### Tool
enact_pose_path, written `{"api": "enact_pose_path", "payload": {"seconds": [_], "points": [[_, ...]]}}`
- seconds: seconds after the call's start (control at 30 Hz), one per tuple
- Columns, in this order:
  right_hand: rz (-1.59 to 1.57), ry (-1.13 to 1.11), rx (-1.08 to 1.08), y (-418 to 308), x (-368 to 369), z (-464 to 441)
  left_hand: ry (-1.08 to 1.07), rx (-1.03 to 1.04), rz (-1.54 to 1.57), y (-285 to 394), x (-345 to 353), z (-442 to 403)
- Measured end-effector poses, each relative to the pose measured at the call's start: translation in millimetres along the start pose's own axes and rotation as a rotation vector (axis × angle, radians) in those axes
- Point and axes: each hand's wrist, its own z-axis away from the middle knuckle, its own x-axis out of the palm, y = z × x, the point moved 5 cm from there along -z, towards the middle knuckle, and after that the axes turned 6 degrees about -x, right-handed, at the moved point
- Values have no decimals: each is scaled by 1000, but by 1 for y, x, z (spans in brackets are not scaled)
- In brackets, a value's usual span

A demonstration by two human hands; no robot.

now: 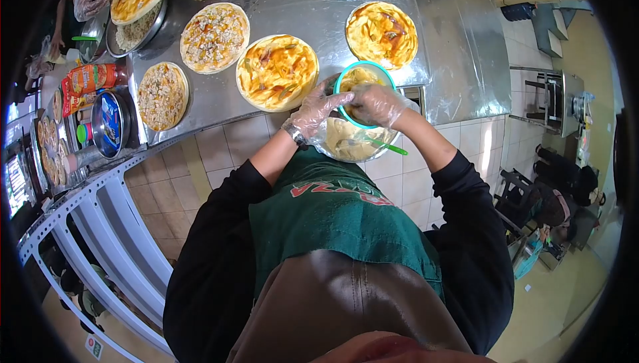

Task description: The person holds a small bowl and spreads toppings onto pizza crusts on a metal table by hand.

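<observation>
My left hand (315,111), in a clear plastic glove, grips the near left side of a teal-rimmed bowl (390,77). The bowl is tilted and holds a yellowish mixture. My right hand (377,105), also gloved, reaches into it; its fingers are blurred and partly hidden. Just below is a wider bowl of pale creamy mixture (346,140), with a green-handled utensil (397,148) in it. Beyond the teal bowl lies a round pizza base with yellow and brown sauce (382,34). A similar sauced pizza (277,73) is left of my left hand.
Crumb-topped pizzas (214,37) and others lie on the metal table (299,3). At left are a metal bowl of crumbs (136,33), orange packets (90,83) and a pan holding a blue packet (110,123). A grey metal rack (126,230) stands lower left. A co-worker's gloved hand (90,2) shows upper left.
</observation>
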Motion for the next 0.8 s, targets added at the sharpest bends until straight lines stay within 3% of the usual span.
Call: {"api": "enact_pose_path", "payload": {"seconds": [0.07,0.13,0.2,0.27,0.33,0.43,0.53,0.6,0.73,0.8], "points": [[-55,85,-32,9,-10,5,-7,-9,12,2,1,-6],[-322,165,108,23,-25,11,-16,-20,20,6,4,-12],[-383,196,154,39,-42,17,27,-36,13,9,6,-21],[-670,402,382,71,-59,27,26,-6,-14,13,6,-31],[-723,469,563,105,-78,34,-2,-20,-7,18,10,-36],[-600,458,711,181,-71,42,6,-31,-18,18,6,-42],[-623,430,803,212,-59,42,14,-36,-16,18,2,-41],[-552,410,752,250,-39,39,19,-37,-7,16,-2,-37],[-232,341,728,251,-42,33,49,-49,0,16,-6,-28],[-241,335,730,254,-45,33,63,-44,-1,20,-4,-21]]}}
